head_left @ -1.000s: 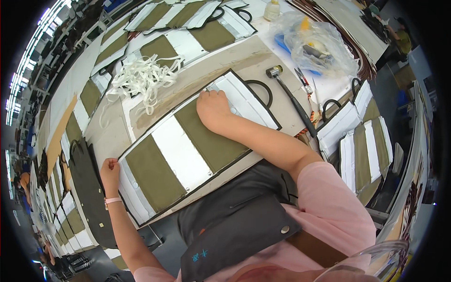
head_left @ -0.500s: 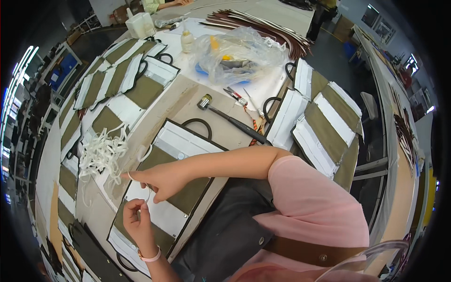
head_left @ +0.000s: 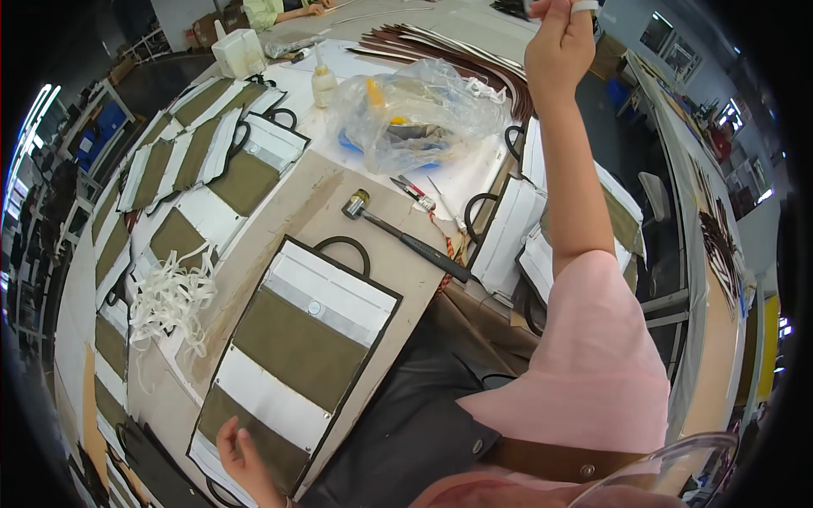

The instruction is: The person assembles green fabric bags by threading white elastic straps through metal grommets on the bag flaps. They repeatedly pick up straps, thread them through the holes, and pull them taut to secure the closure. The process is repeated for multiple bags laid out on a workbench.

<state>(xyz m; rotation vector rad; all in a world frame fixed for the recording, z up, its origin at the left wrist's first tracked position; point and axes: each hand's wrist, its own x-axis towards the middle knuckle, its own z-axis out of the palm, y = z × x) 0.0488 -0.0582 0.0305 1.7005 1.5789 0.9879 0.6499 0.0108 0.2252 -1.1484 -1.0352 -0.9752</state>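
Note:
A flat bag panel (head_left: 298, 349) with olive and white bands, black edging and a black loop handle lies in front of me on the board. Over its near left corner, my left hand (head_left: 243, 460) has thumb and forefinger apart and holds nothing. My right hand (head_left: 561, 52) is raised high at the top edge, its fingers closed. A bit of white strip (head_left: 584, 6) shows at those fingers, partly cut off by the picture's edge. Left of the panel is a tangled heap of white strips (head_left: 172, 298).
A hammer (head_left: 405, 240) lies beyond the panel, near a small red-handled tool (head_left: 415, 191). Similar panels are stacked left (head_left: 246, 179) and right (head_left: 511, 233). Farther off are a clear plastic bag (head_left: 423, 110), a squeeze bottle (head_left: 323, 85), a white jug (head_left: 239, 52) and another person's hands (head_left: 315, 9).
My right hand has swung from over the panel up to the top right. My left hand has dropped toward the near edge and opened; the two no longer meet at the white strip.

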